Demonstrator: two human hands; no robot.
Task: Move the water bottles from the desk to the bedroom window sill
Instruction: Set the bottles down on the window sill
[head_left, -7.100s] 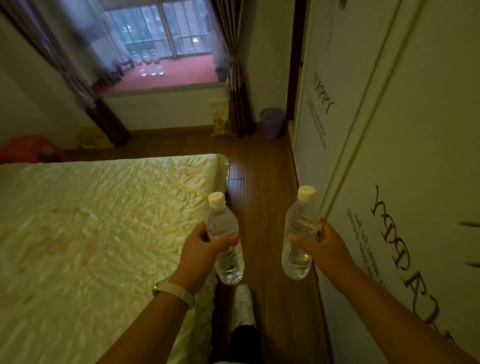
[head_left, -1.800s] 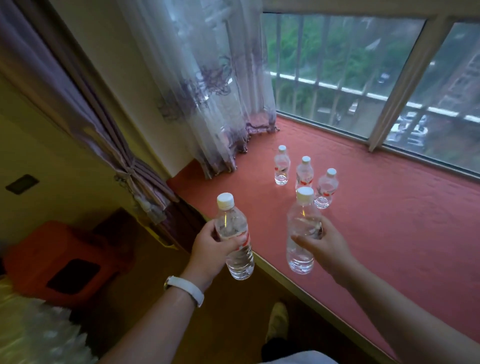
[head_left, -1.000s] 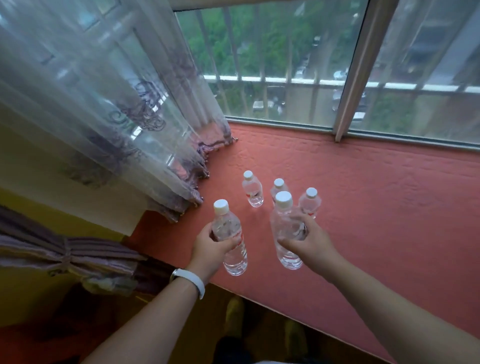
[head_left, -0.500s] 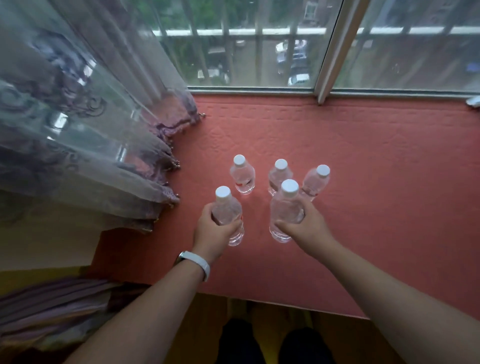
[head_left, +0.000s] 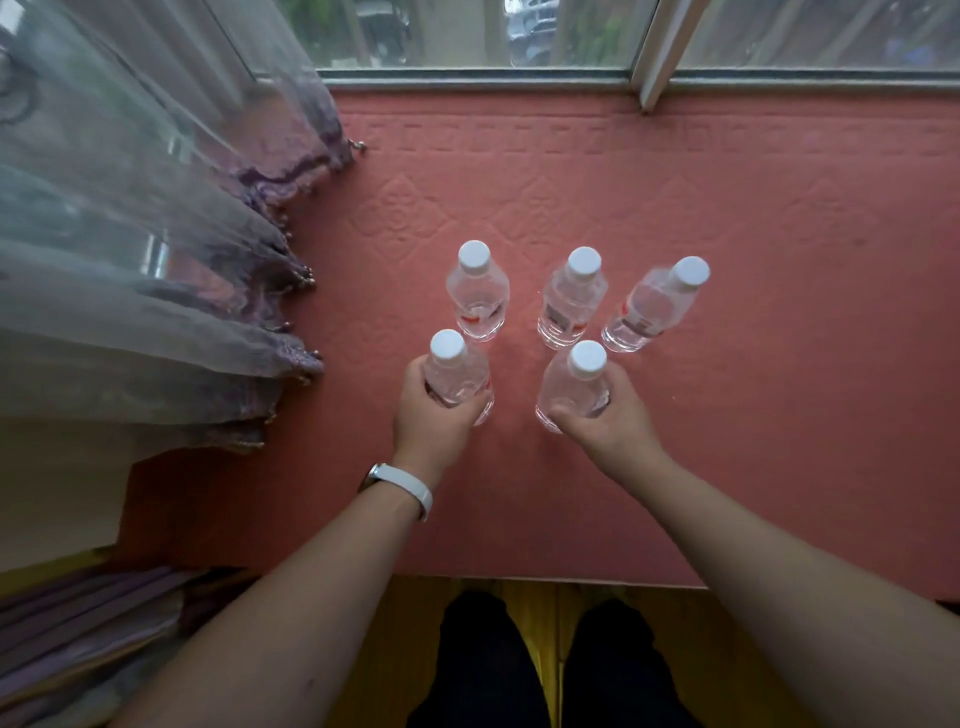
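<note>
three bottles (head_left: 569, 299) already stand on the red window sill (head_left: 779, 234). your left hand (head_left: 434, 415) and right hand (head_left: 608, 415) each have fingers wrapped around one more bottle, held upright just in front of that row. whether their bases touch down, i cannot tell; letting go remains.

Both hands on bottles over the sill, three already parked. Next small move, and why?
Probably let go of both and draw the hands back. The left hand and right hand each grip an upright bottle, left bottle and right bottle, whose bases look to be down on the red sill, just in front of the three standing bottles. Contact is not certain from above, so release gently.
</note>
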